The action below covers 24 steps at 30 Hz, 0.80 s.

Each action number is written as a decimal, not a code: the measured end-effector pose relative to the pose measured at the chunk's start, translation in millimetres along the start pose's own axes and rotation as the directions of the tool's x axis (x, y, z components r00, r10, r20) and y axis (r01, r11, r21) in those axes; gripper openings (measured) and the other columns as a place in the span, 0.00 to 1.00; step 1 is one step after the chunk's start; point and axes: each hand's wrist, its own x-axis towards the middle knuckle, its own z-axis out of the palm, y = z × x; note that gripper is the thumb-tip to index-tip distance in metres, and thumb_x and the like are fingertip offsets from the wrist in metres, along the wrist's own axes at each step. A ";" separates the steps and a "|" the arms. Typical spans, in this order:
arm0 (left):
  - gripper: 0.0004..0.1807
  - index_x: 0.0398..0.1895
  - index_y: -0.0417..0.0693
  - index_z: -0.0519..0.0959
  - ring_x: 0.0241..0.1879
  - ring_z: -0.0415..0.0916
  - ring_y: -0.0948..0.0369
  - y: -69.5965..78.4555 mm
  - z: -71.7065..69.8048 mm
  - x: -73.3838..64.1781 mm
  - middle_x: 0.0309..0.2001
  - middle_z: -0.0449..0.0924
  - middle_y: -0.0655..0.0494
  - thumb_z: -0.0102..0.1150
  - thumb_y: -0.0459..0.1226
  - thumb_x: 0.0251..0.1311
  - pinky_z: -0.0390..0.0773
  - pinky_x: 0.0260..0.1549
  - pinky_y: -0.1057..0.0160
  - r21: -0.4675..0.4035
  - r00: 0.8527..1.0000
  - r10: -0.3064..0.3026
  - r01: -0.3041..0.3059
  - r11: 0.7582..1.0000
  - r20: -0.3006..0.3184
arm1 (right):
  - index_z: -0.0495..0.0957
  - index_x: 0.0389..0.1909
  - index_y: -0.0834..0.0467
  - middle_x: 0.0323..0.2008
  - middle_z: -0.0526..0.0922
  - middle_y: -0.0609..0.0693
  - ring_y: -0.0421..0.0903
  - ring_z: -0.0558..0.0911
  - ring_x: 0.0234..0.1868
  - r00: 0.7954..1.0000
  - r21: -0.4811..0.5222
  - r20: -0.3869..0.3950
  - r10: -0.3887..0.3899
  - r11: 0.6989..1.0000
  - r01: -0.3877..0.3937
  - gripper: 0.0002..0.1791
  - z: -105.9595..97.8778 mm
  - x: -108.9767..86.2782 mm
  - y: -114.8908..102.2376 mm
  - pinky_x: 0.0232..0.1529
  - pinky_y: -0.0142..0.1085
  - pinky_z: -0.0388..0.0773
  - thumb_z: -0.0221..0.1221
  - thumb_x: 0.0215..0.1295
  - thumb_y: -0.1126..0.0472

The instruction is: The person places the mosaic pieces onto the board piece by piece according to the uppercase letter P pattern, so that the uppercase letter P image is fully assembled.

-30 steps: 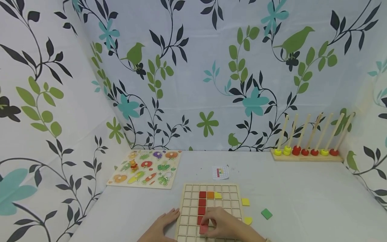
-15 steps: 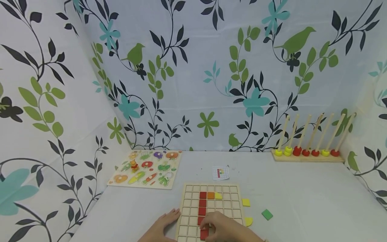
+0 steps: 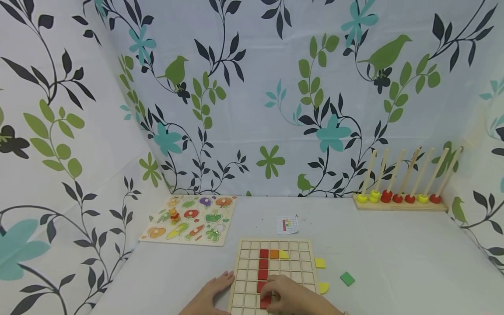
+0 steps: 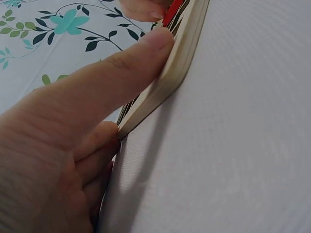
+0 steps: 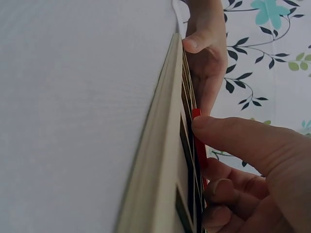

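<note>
A wooden grid board [image 3: 293, 269] lies at the near edge of the table. It holds a column of red tiles [image 3: 263, 264] with an orange and a yellow tile beside the top one. My right hand [image 3: 275, 294] is curled over the board's near rows and pinches a red tile [image 3: 265, 301] at the foot of that column. The right wrist view shows a finger on the red tile [image 5: 197, 141] at the board's face [image 5: 163, 160]. My left hand [image 3: 215, 286] rests flat on the table, its thumb [image 4: 121, 73] against the board's left edge [image 4: 182, 53].
Two yellow tiles [image 3: 320, 263] and a green tile [image 3: 347, 278] lie loose to the right of the board. A small pattern card [image 3: 287, 224] sits behind it. A vegetable peg puzzle [image 3: 189, 220] is at the back left and a rod rack with rings [image 3: 399, 199] at the back right. Patterned fabric walls enclose the table.
The right hand has carried the red tile slightly nearer and lowered it from a tilt into the cell under the red column. The left hand has stayed put.
</note>
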 end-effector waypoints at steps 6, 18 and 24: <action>0.45 0.64 0.40 0.60 0.63 0.52 0.50 1.1 0.9 -1.1 0.62 0.60 0.44 0.67 0.50 0.44 0.53 0.57 0.44 0.007 1.000 -0.002 0.002 1.000 -0.007 | 0.81 0.38 0.50 0.32 0.72 0.34 0.32 0.70 0.21 0.999 -0.030 0.000 -0.037 0.999 0.037 0.12 0.8 -0.1 0.5 0.22 0.25 0.73 0.60 0.51 0.65; 0.48 0.65 0.43 0.60 0.63 0.51 0.49 5.0 -0.7 -0.6 0.64 0.58 0.48 0.67 0.53 0.39 0.50 0.58 0.45 0.009 0.999 -0.008 0.008 1.000 -0.034 | 0.79 0.33 0.53 0.28 0.71 0.34 0.30 0.69 0.24 0.985 -0.193 -0.052 -0.167 0.969 0.154 0.08 -2.9 6.0 3.7 0.24 0.21 0.70 0.64 0.50 0.62; 0.48 0.65 0.43 0.60 0.63 0.51 0.49 2.4 0.3 -1.0 0.64 0.58 0.47 0.68 0.52 0.39 0.50 0.57 0.43 0.020 0.999 0.009 -0.009 1.000 -0.031 | 0.79 0.34 0.54 0.29 0.71 0.33 0.30 0.68 0.25 0.986 -0.203 -0.055 -0.155 0.969 0.141 0.09 -1.3 5.6 4.5 0.24 0.22 0.69 0.64 0.50 0.61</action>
